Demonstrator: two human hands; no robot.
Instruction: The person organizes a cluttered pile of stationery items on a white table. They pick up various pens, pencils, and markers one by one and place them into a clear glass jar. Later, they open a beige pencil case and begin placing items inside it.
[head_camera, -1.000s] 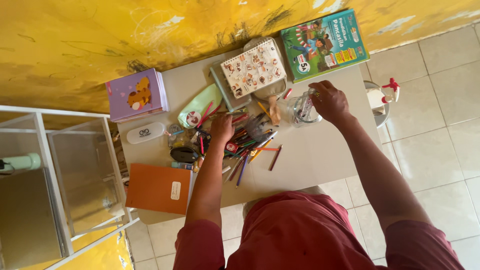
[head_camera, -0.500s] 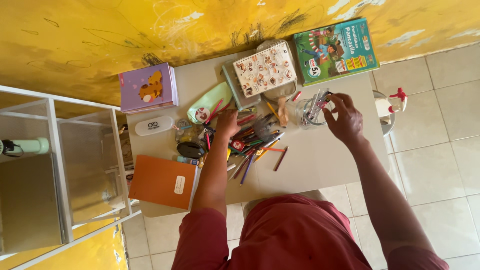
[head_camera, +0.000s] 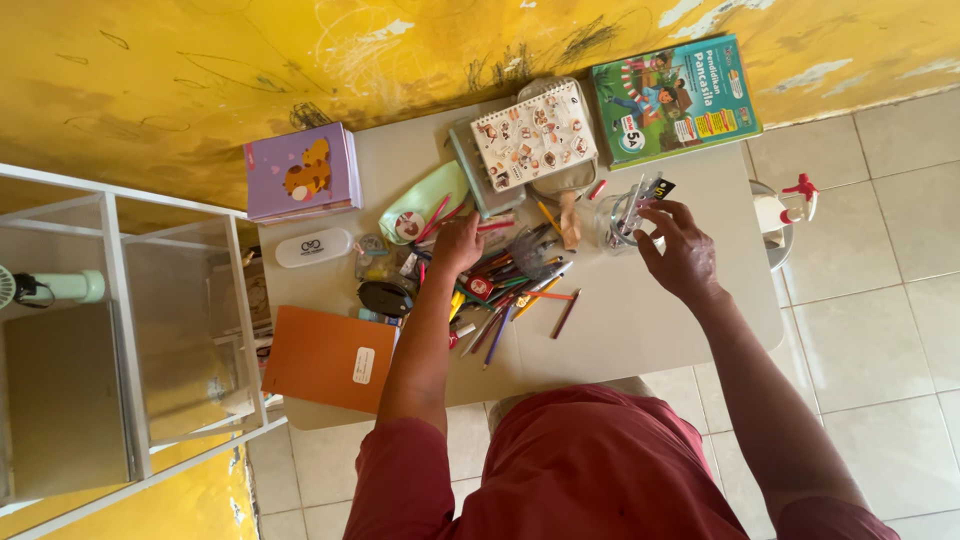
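My left hand (head_camera: 458, 245) lies on a heap of coloured pencils and pens (head_camera: 510, 285) in the middle of a small grey table (head_camera: 650, 320). Its fingers curl down into the heap, and I cannot tell if they grip anything. My right hand (head_camera: 682, 252) is at the right side of a clear glass jar (head_camera: 615, 222) that holds a few pens. Its fingertips pinch a thin item with a dark end (head_camera: 657, 190) at the jar's rim.
A spiral notebook (head_camera: 535, 135) and a green picture book (head_camera: 675, 95) lie at the far edge by the yellow wall. A purple book (head_camera: 300, 172), a white case (head_camera: 313, 247), a green pencil case (head_camera: 420, 200) and an orange notebook (head_camera: 328, 358) are on the left. A white shelf (head_camera: 120, 330) stands left; a spray bottle (head_camera: 785, 205) stands right.
My right hand has drawn back a little from above the jar to its right side. My left hand stays on the heap of pencils. The view has shifted slightly.
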